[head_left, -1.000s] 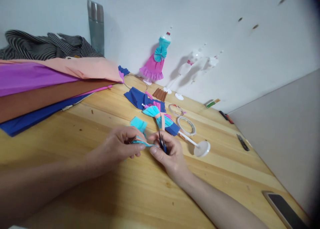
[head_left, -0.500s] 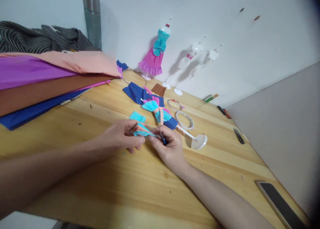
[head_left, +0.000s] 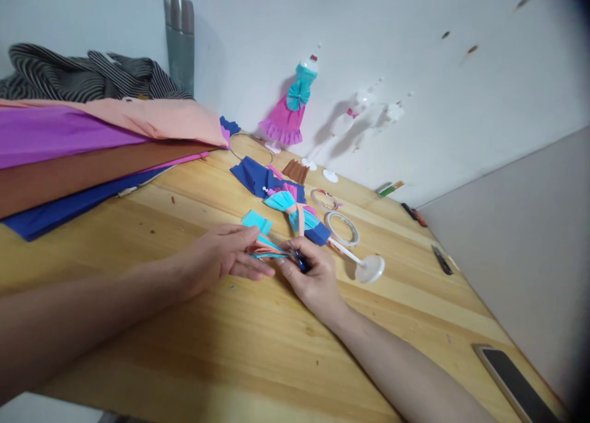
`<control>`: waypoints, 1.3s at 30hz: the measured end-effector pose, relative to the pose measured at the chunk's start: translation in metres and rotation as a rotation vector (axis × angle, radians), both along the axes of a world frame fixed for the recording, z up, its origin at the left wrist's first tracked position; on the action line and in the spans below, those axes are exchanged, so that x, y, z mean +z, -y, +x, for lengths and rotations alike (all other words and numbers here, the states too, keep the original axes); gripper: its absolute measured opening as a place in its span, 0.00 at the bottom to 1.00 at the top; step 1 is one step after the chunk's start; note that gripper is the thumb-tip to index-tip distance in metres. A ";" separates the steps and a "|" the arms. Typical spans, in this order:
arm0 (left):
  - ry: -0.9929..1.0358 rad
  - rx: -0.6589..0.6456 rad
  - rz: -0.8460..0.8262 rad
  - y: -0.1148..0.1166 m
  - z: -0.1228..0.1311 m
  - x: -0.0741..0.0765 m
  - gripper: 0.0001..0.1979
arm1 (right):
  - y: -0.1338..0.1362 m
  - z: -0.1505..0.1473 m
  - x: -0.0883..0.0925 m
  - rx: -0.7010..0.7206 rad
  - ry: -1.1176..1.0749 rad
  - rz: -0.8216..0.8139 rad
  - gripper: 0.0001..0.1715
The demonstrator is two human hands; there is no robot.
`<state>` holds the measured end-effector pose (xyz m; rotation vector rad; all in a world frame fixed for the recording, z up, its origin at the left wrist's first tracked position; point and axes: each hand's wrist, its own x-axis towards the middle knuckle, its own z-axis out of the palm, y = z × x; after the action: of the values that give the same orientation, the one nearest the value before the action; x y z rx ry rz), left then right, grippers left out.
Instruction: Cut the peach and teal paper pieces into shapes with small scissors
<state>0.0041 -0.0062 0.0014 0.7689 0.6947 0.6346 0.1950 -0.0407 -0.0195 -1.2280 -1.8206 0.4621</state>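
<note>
My left hand pinches a small pleated piece of teal and peach paper just above the wooden table. My right hand is closed on small dark-handled scissors, their tip at the paper's right end. Just behind lie a loose teal paper scrap and a small mannequin on a white stand lying down, dressed in blue, teal and pink paper.
Stacked sheets of peach, purple, brown and blue paper fill the left, with striped cloth and a metal flask behind. A pink and teal dressed mannequin stands by the wall. Tape rolls lie nearby; a phone at right.
Both hands stay together on the folded paper and scissors. My left fingers have stretched out flatter along the paper; the view has shifted slightly.
</note>
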 end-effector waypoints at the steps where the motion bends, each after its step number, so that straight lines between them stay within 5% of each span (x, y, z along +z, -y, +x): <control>1: -0.004 -0.009 0.007 0.000 -0.001 0.000 0.20 | 0.000 0.000 0.000 0.000 0.000 -0.001 0.05; 9: -0.001 -0.077 0.018 0.000 -0.001 -0.004 0.20 | 0.001 0.000 -0.001 -0.004 -0.035 -0.041 0.03; 19: 0.066 -0.137 0.023 -0.006 -0.001 -0.013 0.17 | 0.002 0.002 -0.002 0.067 -0.076 -0.048 0.16; 27: 0.010 -0.027 -0.056 -0.002 0.002 0.002 0.15 | 0.003 0.004 0.000 0.104 -0.061 -0.089 0.18; 39: -0.068 -0.028 -0.041 -0.001 0.003 0.004 0.13 | 0.003 0.003 0.001 0.163 -0.127 -0.158 0.19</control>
<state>0.0069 -0.0052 0.0052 0.7634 0.7558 0.5697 0.1984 -0.0437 -0.0187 -1.1314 -1.8093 0.7718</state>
